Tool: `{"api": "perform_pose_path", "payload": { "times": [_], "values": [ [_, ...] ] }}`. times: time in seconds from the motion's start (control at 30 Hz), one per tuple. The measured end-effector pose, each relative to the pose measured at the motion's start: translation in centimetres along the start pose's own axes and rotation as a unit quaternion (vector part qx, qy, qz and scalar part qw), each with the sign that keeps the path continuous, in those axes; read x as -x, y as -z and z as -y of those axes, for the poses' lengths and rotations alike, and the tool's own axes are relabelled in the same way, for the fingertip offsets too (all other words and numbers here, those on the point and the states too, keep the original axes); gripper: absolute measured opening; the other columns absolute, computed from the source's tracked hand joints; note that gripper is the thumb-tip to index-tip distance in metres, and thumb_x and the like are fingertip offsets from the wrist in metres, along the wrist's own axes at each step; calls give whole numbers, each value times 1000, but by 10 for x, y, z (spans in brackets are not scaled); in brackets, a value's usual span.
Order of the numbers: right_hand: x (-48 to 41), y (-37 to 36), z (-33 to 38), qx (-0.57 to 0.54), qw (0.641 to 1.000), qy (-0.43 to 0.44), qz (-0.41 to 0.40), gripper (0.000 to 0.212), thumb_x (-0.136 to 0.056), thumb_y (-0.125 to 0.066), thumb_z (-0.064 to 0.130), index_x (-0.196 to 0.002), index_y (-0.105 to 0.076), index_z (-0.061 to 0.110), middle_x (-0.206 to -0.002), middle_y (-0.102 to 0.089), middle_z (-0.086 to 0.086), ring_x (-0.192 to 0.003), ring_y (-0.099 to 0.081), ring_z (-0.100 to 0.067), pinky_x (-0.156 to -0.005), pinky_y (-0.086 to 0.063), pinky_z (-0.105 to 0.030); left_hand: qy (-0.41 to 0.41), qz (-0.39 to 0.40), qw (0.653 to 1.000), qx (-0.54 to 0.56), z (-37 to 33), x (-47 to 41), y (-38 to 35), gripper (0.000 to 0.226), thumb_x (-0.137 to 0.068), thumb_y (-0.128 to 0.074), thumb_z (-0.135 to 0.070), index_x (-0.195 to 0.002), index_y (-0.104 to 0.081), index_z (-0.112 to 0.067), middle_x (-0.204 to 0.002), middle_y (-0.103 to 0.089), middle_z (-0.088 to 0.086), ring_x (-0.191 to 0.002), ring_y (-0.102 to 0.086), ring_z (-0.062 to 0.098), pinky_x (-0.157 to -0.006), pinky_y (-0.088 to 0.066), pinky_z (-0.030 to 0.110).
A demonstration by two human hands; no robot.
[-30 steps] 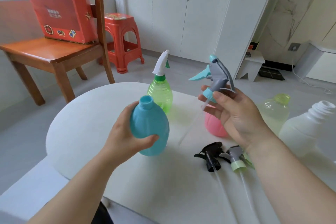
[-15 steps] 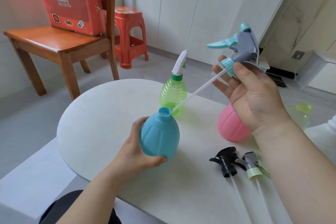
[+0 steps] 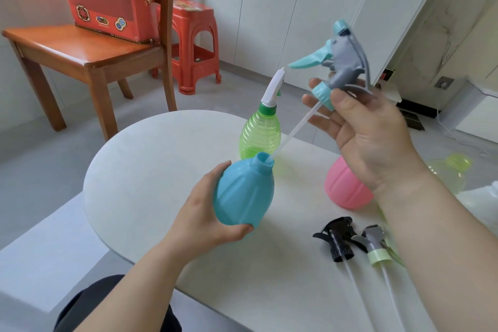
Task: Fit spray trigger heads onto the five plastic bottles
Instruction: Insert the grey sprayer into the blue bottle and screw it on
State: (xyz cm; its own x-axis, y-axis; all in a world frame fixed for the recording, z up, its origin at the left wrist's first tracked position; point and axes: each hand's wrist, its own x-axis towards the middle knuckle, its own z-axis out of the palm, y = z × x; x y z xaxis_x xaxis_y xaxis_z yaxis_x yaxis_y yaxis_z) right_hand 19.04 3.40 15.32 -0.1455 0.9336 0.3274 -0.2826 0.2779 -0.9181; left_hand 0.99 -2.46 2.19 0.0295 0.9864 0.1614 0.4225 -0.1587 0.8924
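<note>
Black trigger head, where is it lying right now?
In the head view the black trigger head lies on the white table, lower right, just left of the grey trigger head with the pale green collar, nearer the person than the pink bottle.

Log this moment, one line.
left hand grips blue bottle | right hand holds teal trigger head | dip tube tip at bottle mouth
</note>
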Motion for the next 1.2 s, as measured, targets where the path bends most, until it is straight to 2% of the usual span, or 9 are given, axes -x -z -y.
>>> {"api": "perform_pose_path", "payload": {
  "times": [0.1, 0.2, 0.33, 0.47, 0.7, 0.83, 0.97, 1.07, 1.2],
  "values": [
    [4, -1, -14, 29, 999, -14, 12, 20, -83, -49, 1, -83, -58, 19, -76, -71, 8, -75, -67, -12, -66, -56, -23, -10, -10, 999, -29, -2, -1, 0, 86, -37, -61, -56, -111, -18, -59, -119, -37, -28, -114, -40, 6, -98, -35, 27],
    [14, -2, -34, 70, 997, -33, 26, 25, -82, -50, -1, -81, -59, 22, -83, -67, 7, -80, -63, -10, -73, -54, -21, -17, -17, 999, -42, -4, -1, -3, 84, -37, -60, -57, -109, -16, -61, -113, -32, -35, -111, -39, 4, -98, -34, 26],
    [25, -1, -57, 89, 993, -65, 47, 25, -81, -53, -1, -81, -61, 23, -80, -71, 16, -90, -63, -2, -96, -45, -31, -18, -27, 998, -49, -5, -3, -8, 88, -36, -59, -59, -113, -15, -57, -110, -27, -40, -108, -38, 1, -97, -33, 25],
    [28, 2, -62, 91, 990, -82, 68, 23, -82, -55, 2, -80, -62, 24, -84, -71, 20, -96, -62, -3, -99, -43, -32, -15, -33, 998, -53, -3, -3, -8, 90, -36, -58, -60, -115, -16, -54, -112, -32, -33, -107, -37, -1, -96, -32, 23],
    [22, 3, -55, 186, 973, -72, 113, 23, -82, -55, 3, -84, -59, 26, -88, -65, 14, -84, -60, 6, -83, -45, -11, -12, -44, 997, -55, -2, -5, -14, 103, -37, -58, -59, -132, -25, -37, -120, -34, -23, -111, -35, 0, -97, -31, 23],
    [16, 3, -52, 246, 961, -69, 109, 20, -79, -59, 8, -80, -57, 28, -88, -64, 6, -84, -58, -4, -83, -45, -18, -12, -66, 996, -58, -1, -5, -23, 100, -48, -79, -40, -128, -20, -45, -121, -33, -23, -117, -35, 3, -96, -27, 21],
    [25, -1, -61, 212, 976, -42, 26, 20, -76, -64, 8, -74, -56, 25, -73, -62, 13, -64, -57, 9, -64, -44, -6, -9, -96, 992, -82, 0, -3, -32, 103, -49, -80, -37, -135, -23, -35, -134, -39, -11, -123, -32, 9, -98, -27, 23],
    [32, -3, -71, 190, 980, -23, -61, 22, -73, -67, 9, -72, -51, 25, -72, -60, 11, -59, -56, 10, -58, -42, -4, -15, -113, 988, -102, -3, -2, -38, 104, -48, -80, -40, -136, -25, -30, -137, -39, -6, -124, -31, 11, -96, -21, 18],
    [29, -3, -72, 203, 978, -30, -45, 20, -74, -66, 10, -73, -55, 27, -69, -63, 15, -61, -56, 10, -61, -42, -3, -12, -131, 984, -123, -5, 1, -43, 106, -46, -79, -43, -136, -26, -26, -136, -40, -2, -122, -30, 13, -92, -16, 14]
  ]
}}
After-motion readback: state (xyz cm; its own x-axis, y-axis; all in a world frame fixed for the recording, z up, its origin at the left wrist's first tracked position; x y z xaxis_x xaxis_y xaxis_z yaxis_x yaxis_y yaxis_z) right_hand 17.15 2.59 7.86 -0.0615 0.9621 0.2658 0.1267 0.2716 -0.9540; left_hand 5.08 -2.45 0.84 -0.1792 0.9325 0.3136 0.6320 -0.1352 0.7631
